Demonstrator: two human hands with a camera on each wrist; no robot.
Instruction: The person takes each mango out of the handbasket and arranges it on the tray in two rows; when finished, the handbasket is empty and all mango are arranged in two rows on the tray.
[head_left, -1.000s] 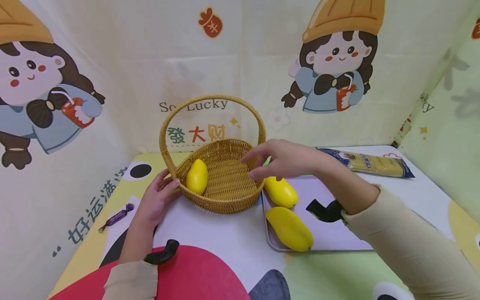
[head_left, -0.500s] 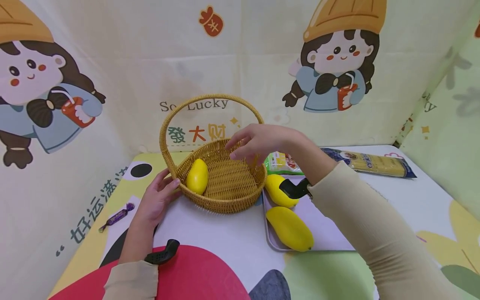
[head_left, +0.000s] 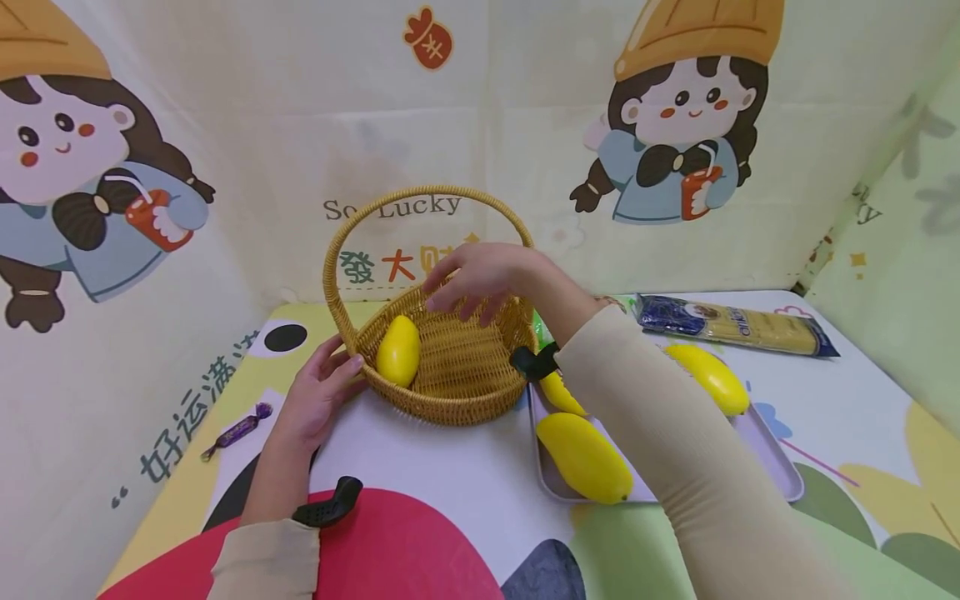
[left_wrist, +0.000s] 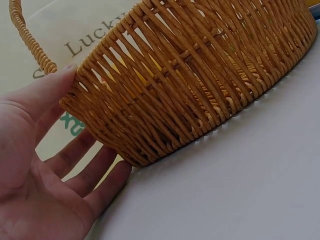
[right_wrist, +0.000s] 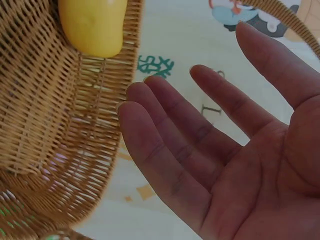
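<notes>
A brown wicker basket with a tall arched handle stands on the table, with one yellow mango lying in its left side. My left hand holds the basket's left side, thumb at the rim and fingers against the outer wall, as the left wrist view shows. Over the basket's back half hovers my right hand, fingers loosely spread and holding nothing; the right wrist view shows its bare palm. Three more mangoes are on a pale purple tray: a front mango, one partly behind my sleeve, and a right mango.
A long pasta packet lies at the back right. Behind my right forearm a green packet is mostly hidden. A purple wrapped candy lies at the left. A printed cloth wall rises close behind the basket.
My right hand has moved left, from the basket's right rim to above its back part. The tray's right mango has come into view from behind the arm. My left hand stays in place.
</notes>
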